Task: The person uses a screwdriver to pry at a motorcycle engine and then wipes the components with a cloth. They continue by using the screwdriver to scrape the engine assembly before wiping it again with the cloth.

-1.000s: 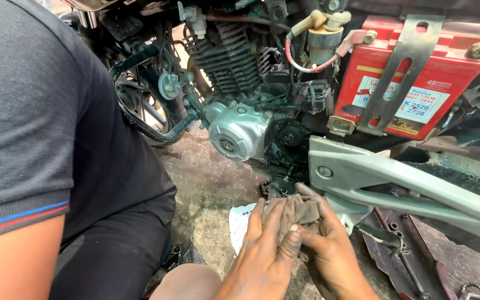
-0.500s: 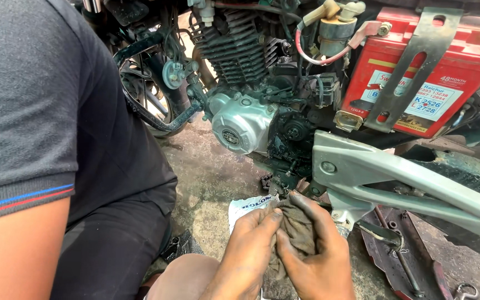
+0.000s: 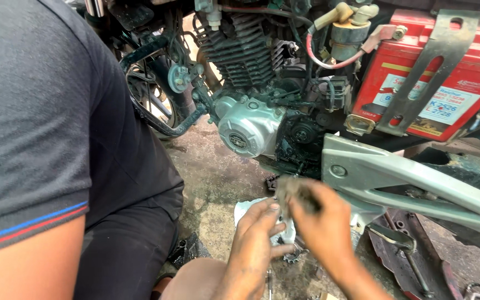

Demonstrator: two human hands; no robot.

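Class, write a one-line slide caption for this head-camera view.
Two hands, left and right, work a dirty rag beside a stripped motorcycle engine and red battery.

1. You have two hands in view: left hand (image 3: 254, 239), right hand (image 3: 323, 222).
2. One grey rag (image 3: 294, 190).
3. One red battery (image 3: 434, 83).
4. One small sprocket (image 3: 293, 254).
5. One silver engine cover (image 3: 246, 126).

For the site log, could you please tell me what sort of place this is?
Probably a roadside motorcycle repair spot: a stripped motorcycle engine, an exposed red battery and tools lying on stained concrete ground.
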